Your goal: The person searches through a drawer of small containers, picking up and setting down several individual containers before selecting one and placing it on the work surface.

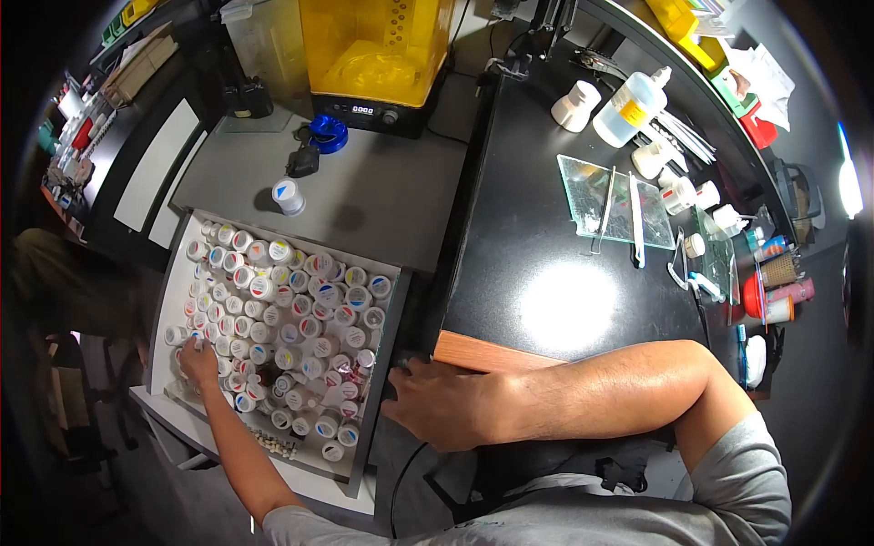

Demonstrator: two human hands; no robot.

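Observation:
My left hand (198, 360) reaches into the left part of an open drawer (386, 318) packed with small white-lidded jars (261, 287). Its fingers are closed at one of the jars near the left wall, and what they grip is too small to make out. Beside the drawer's right side, my right hand (437, 400) hangs at the front corner of the black desk, near a wooden strip (492, 353). Its fingers are bent and partly in shadow, so their hold cannot be made out. A single jar (289, 197) with a blue mark stands on the grey surface behind the drawer.
An orange-covered machine (375, 55) stands at the back, with a blue tape roll (329, 134) before it. The black desk (492, 246) bears a glass plate (583, 205) with tools and bottles (628, 109). A person's leg (68, 282) is at far left.

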